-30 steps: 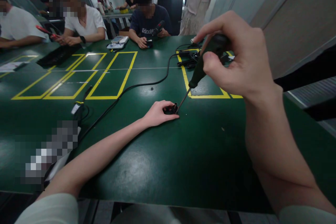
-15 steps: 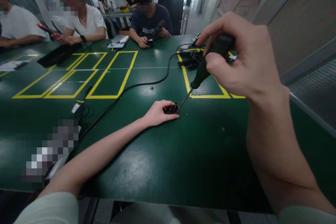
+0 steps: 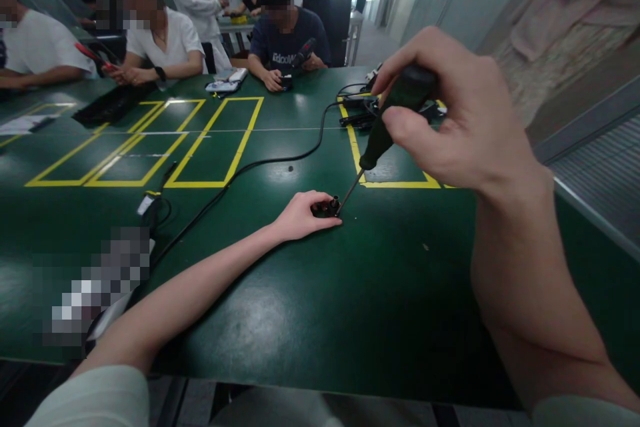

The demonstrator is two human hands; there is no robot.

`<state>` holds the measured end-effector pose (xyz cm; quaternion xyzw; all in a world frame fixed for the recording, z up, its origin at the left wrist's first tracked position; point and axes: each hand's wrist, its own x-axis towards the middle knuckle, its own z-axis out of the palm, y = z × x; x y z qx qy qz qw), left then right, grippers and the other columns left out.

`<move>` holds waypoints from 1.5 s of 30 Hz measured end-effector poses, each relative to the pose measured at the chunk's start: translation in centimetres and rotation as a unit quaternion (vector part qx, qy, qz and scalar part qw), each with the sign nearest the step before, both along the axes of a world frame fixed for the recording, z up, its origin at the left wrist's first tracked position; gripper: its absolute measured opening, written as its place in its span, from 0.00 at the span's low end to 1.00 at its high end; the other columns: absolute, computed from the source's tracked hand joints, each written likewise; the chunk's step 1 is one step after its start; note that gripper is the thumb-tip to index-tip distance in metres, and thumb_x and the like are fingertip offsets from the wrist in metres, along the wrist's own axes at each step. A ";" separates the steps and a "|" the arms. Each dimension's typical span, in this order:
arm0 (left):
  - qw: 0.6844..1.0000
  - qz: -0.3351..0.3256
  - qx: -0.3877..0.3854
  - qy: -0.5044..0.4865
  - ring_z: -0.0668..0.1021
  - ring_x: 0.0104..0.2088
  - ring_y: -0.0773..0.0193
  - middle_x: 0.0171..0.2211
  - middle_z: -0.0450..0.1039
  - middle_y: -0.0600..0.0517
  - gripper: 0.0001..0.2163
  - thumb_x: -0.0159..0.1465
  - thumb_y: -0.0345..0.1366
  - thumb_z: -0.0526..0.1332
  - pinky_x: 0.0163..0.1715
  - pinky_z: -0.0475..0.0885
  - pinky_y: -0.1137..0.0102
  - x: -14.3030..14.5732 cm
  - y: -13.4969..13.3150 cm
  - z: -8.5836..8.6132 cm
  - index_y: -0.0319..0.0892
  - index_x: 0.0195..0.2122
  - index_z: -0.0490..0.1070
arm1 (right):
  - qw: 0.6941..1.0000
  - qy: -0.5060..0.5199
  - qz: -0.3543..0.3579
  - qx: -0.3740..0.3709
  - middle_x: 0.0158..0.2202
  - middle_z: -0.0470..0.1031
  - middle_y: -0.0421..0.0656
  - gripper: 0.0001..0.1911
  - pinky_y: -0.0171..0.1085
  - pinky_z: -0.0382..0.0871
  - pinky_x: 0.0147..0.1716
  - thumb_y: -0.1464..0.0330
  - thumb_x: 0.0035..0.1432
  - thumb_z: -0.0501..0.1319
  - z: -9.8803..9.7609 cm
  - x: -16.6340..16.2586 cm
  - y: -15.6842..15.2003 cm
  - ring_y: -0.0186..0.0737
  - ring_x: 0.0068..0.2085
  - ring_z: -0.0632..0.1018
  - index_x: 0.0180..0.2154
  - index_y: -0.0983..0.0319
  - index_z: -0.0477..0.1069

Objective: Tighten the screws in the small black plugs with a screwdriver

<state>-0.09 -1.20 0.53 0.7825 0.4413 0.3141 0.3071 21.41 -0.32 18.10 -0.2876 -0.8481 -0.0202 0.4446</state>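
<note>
Near the middle of the frame our left hand pinches a small black part down on the green surface, grip closed on it. Our right hand, upper right, wraps tight around a green-handled screwdriver whose tip meets the part.
</note>
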 end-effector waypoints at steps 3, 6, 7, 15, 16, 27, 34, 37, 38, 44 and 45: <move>1.000 0.003 0.000 0.001 0.79 0.36 0.60 0.36 0.82 0.50 0.15 0.60 0.44 0.74 0.40 0.74 0.66 0.0 0.0 0.0 0.41 0.43 0.81 | 0.999 -0.005 -0.028 0.017 0.29 0.70 0.38 0.13 0.36 0.61 0.28 0.55 0.62 0.64 0.0 0.0 0.0 0.33 0.29 0.70 0.34 0.58 0.70; 1.000 0.002 0.000 0.004 0.79 0.37 0.60 0.37 0.82 0.50 0.14 0.60 0.44 0.74 0.41 0.74 0.66 0.0 0.0 0.0 0.41 0.43 0.81 | 0.999 0.003 -0.040 0.024 0.31 0.73 0.38 0.09 0.35 0.62 0.27 0.60 0.60 0.66 0.1 -0.1 -0.1 0.33 0.28 0.71 0.35 0.58 0.72; 1.000 0.001 -0.001 0.004 0.79 0.37 0.60 0.37 0.82 0.50 0.15 0.60 0.43 0.74 0.41 0.74 0.66 0.0 0.0 0.0 0.40 0.43 0.81 | 0.999 0.004 -0.041 0.024 0.32 0.74 0.39 0.07 0.35 0.63 0.27 0.62 0.59 0.66 0.1 -0.1 -0.1 0.33 0.29 0.71 0.37 0.58 0.73; 1.000 0.000 -0.001 0.001 0.79 0.37 0.60 0.36 0.81 0.51 0.15 0.60 0.44 0.74 0.41 0.74 0.66 0.0 0.0 -0.1 0.40 0.44 0.81 | 0.999 0.006 -0.031 0.027 0.31 0.72 0.40 0.10 0.35 0.62 0.28 0.59 0.61 0.63 -0.1 0.0 0.2 0.33 0.31 0.71 0.36 0.59 0.72; 1.000 0.001 0.000 0.000 0.79 0.36 0.60 0.36 0.81 0.51 0.15 0.60 0.44 0.74 0.41 0.74 0.66 0.0 0.0 -0.1 0.40 0.44 0.81 | 0.999 0.001 -0.038 0.029 0.31 0.73 0.40 0.12 0.35 0.62 0.29 0.57 0.61 0.64 -0.1 0.0 0.2 0.33 0.30 0.71 0.35 0.58 0.72; 1.000 0.002 -0.002 -0.002 0.80 0.37 0.60 0.37 0.82 0.50 0.15 0.60 0.44 0.74 0.42 0.74 0.66 0.1 0.0 0.0 0.41 0.43 0.81 | 0.997 0.009 -0.047 0.056 0.31 0.73 0.42 0.12 0.38 0.62 0.29 0.58 0.59 0.65 -0.3 -0.2 0.4 0.35 0.29 0.70 0.38 0.59 0.74; 1.000 0.003 -0.002 -0.002 0.79 0.37 0.60 0.37 0.81 0.50 0.15 0.59 0.45 0.75 0.41 0.74 0.66 0.0 0.0 -0.1 0.41 0.41 0.81 | 0.998 -0.004 -0.051 0.045 0.30 0.73 0.41 0.08 0.36 0.63 0.28 0.62 0.59 0.65 -0.1 0.1 0.3 0.35 0.29 0.72 0.38 0.59 0.74; 1.000 0.001 0.001 -0.005 0.79 0.37 0.61 0.37 0.81 0.51 0.14 0.59 0.44 0.75 0.41 0.74 0.67 0.0 0.0 -0.1 0.40 0.41 0.81 | 0.998 -0.002 -0.035 0.043 0.31 0.72 0.42 0.11 0.36 0.63 0.29 0.60 0.61 0.62 -0.2 0.0 0.3 0.36 0.31 0.73 0.40 0.59 0.73; 1.000 0.001 0.002 -0.004 0.79 0.37 0.61 0.36 0.81 0.51 0.14 0.59 0.44 0.75 0.41 0.74 0.67 0.0 0.0 -0.1 0.40 0.41 0.81 | 0.998 0.002 -0.029 0.049 0.32 0.72 0.42 0.12 0.36 0.63 0.29 0.58 0.62 0.62 -0.3 0.0 0.4 0.36 0.32 0.73 0.39 0.60 0.73; 1.000 0.007 0.000 0.008 0.79 0.37 0.60 0.35 0.81 0.52 0.14 0.59 0.44 0.74 0.40 0.74 0.67 0.1 0.0 -0.1 0.42 0.41 0.81 | 0.997 0.004 -0.056 0.047 0.31 0.74 0.40 0.15 0.37 0.64 0.30 0.55 0.56 0.69 -0.4 -0.1 0.8 0.35 0.30 0.72 0.35 0.58 0.71; 1.000 0.006 -0.001 0.007 0.79 0.37 0.60 0.35 0.81 0.52 0.14 0.59 0.45 0.74 0.40 0.74 0.67 0.1 0.1 -0.1 0.42 0.41 0.81 | 0.998 0.005 -0.056 0.043 0.31 0.74 0.40 0.13 0.36 0.64 0.28 0.57 0.55 0.69 -0.4 -0.1 0.8 0.34 0.30 0.72 0.36 0.57 0.71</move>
